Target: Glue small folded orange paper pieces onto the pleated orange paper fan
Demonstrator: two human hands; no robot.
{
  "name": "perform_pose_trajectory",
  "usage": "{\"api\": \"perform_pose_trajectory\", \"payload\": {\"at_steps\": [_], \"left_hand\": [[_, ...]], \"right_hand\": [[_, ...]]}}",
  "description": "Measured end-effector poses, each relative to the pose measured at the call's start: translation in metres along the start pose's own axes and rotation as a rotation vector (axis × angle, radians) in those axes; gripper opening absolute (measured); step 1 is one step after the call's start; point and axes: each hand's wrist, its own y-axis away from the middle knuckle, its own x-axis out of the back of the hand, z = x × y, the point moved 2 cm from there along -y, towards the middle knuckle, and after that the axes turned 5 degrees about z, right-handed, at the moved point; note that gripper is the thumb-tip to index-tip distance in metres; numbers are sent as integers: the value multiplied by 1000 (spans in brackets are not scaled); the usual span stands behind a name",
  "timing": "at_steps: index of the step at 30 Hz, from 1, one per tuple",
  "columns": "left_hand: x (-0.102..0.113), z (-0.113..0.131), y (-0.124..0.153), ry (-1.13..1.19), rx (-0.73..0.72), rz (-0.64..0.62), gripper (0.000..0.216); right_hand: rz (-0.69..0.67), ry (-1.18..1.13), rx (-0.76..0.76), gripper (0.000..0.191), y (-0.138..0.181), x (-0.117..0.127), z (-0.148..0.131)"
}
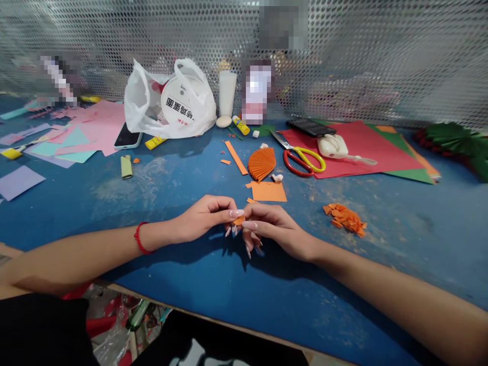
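Head view. The left hand (202, 218), with a red bracelet (140, 239) at its wrist, and the right hand (274, 229) met fingertip to fingertip just above the blue desk (400, 234). Both were closed in a pinch on a small orange paper piece (239, 220), which sat between the two thumbs and forefingers, largely hidden by them. Beyond the hands lay an orange paper sheet (269, 191) and a pleated orange fan (262, 163). A heap of orange scraps (345, 217) lay to the right, well apart, and scissors (303, 157) rested at the edge of the red paper (362, 147). Likely hazards: the piece was tiny and the nails long, so the grip rested on little surface. A slight shift of either thumb could let it slip to the desk, where it would be hard to tell from the offcuts. Opposed pulling by the two hands could crease or tear it.
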Motion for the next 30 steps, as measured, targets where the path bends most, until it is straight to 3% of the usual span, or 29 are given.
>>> {"api": "perform_pose_trajectory", "payload": {"at_steps": [30], "left_hand": [[2,-3,0,-24,-34,-12,35]], "right_hand": [[8,72,48,24,0,-3,0]]}}
